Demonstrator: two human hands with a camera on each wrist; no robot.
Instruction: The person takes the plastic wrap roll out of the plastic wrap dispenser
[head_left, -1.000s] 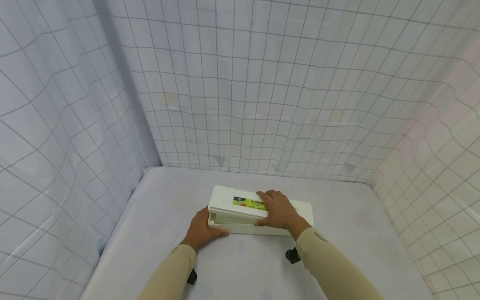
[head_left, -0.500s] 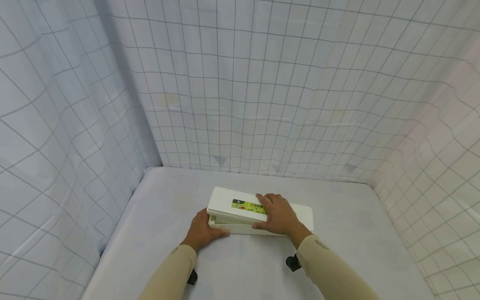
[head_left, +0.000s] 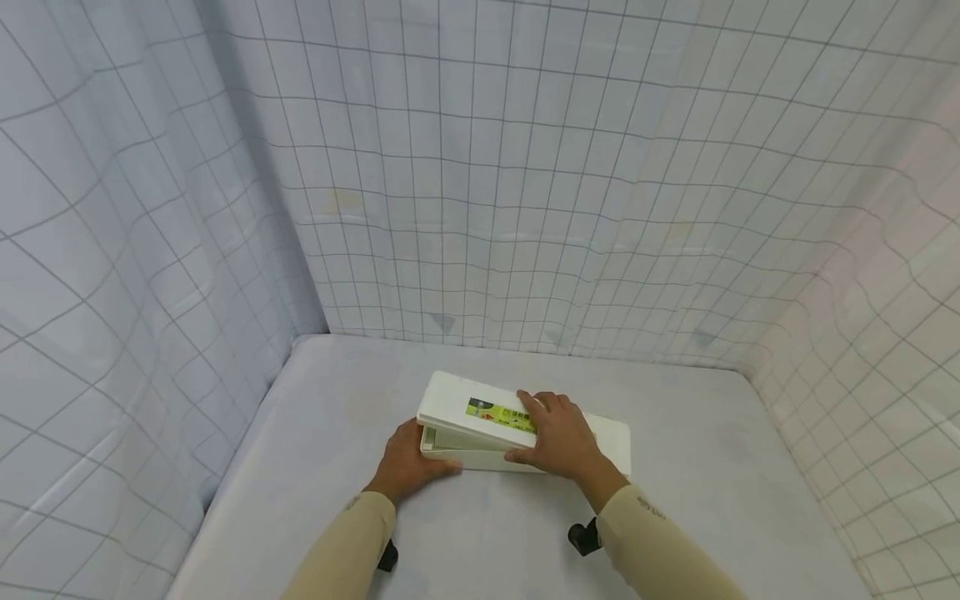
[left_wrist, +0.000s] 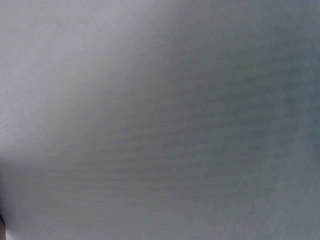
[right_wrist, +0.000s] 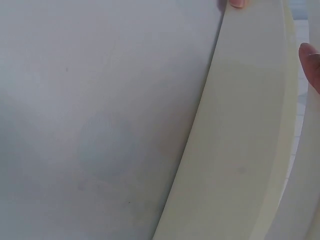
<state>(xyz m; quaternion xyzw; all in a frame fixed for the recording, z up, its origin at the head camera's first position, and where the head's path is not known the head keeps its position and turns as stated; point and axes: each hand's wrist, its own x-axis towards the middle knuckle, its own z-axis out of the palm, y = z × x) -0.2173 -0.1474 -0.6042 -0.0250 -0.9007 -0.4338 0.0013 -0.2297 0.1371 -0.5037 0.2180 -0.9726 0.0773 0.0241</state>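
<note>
A long white plastic box [head_left: 480, 459] lies crosswise on the table in the head view. Its white lid [head_left: 457, 396], with a green and black label, sits askew on top. The lid's left end stands raised over a gap, while its right end slants down over the box's front right corner. My left hand [head_left: 406, 464] grips the box's left end, thumb along the front wall. My right hand [head_left: 561, 437] holds the lid near its middle, fingers over the top and thumb at the front edge. In the right wrist view, that thumb [right_wrist: 311, 65] touches the lid beside the box's front wall [right_wrist: 235, 125].
A white cloth-covered table [head_left: 480, 542] surrounds the box. White sheets with a grid pattern [head_left: 480, 208] hang behind and at both sides. A black wrist device [head_left: 585, 537] shows under my right sleeve. The left wrist view holds mostly blurred pale surface.
The lid's right end has come down and toward me over the box's front edge, my right hand moving slightly down with it. My left hand keeps its grip on the box.
</note>
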